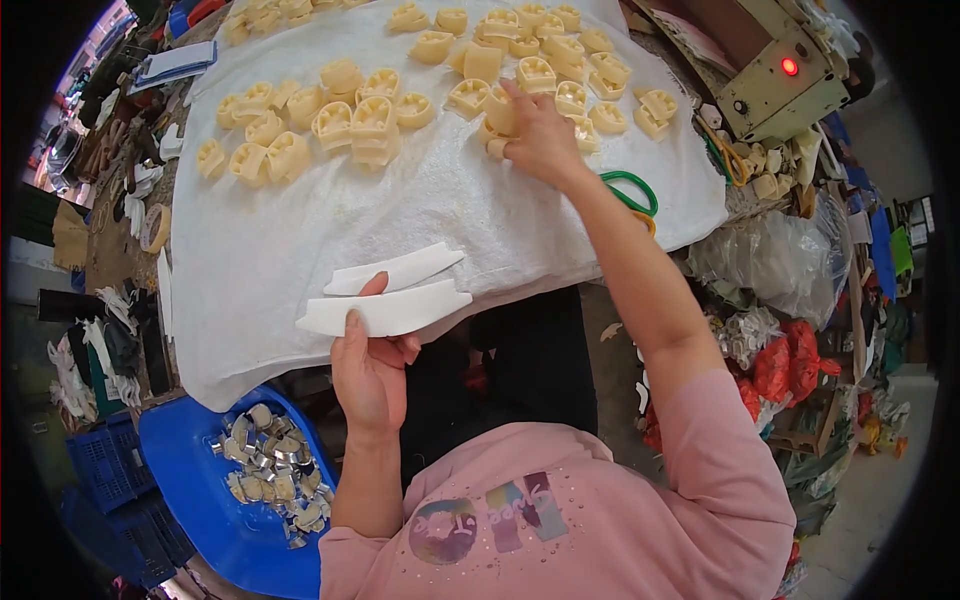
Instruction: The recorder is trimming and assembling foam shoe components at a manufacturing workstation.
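My left hand [370, 385] pinches a white curved strip [415, 308] between thumb and fingers, above the near edge of the cloth. Just behind it, a second white strip [400, 270] of similar shape shows; whether it rests on the cloth or on my fingers I cannot tell. Farther off, my right hand [548, 145] is closed around a cream moulded heel-shaped piece [502, 113] at the edge of a pile. Many like it, cream hollow pieces [375, 130], lie in loose groups across the white cloth [260, 250]. My palm hides part of the gripped piece.
Green-handled scissors [632, 190] lie right of my right forearm. A beige machine [780, 90] with a red light stands at the far right. On the left are a blue basin [190, 470] holding small metal-banded parts, a tape roll [155, 228] and a clipboard [175, 65].
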The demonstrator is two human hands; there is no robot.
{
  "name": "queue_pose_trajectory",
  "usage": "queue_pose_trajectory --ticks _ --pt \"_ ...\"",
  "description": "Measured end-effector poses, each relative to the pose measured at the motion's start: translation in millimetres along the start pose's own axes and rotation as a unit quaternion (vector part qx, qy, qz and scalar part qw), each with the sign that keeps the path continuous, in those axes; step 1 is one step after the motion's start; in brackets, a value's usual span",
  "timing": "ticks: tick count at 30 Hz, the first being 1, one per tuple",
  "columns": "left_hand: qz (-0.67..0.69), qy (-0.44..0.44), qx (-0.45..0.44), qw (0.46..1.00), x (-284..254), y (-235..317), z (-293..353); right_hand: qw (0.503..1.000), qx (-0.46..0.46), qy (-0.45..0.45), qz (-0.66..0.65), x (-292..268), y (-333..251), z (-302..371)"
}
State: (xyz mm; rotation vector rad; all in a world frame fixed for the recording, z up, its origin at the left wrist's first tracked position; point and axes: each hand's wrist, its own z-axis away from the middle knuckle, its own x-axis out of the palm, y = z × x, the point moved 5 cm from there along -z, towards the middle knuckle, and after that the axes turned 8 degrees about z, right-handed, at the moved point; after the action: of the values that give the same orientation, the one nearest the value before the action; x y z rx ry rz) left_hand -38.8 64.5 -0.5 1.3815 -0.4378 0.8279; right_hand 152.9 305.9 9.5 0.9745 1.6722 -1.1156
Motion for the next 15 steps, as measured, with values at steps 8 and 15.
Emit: queue_pose_trajectory --ticks 8,15 --pt "-0.018 0.059 0.014 0.998 -12.6 8.1 10.8 0.974 -0.076 0.206 0.052 9.0 -21.5 18.6" --pt "-0.032 0.091 0.030 0.995 -24.8 14.5 11.7 0.959 -0.091 0.243 -0.113 1.9 -65.7 38.3"
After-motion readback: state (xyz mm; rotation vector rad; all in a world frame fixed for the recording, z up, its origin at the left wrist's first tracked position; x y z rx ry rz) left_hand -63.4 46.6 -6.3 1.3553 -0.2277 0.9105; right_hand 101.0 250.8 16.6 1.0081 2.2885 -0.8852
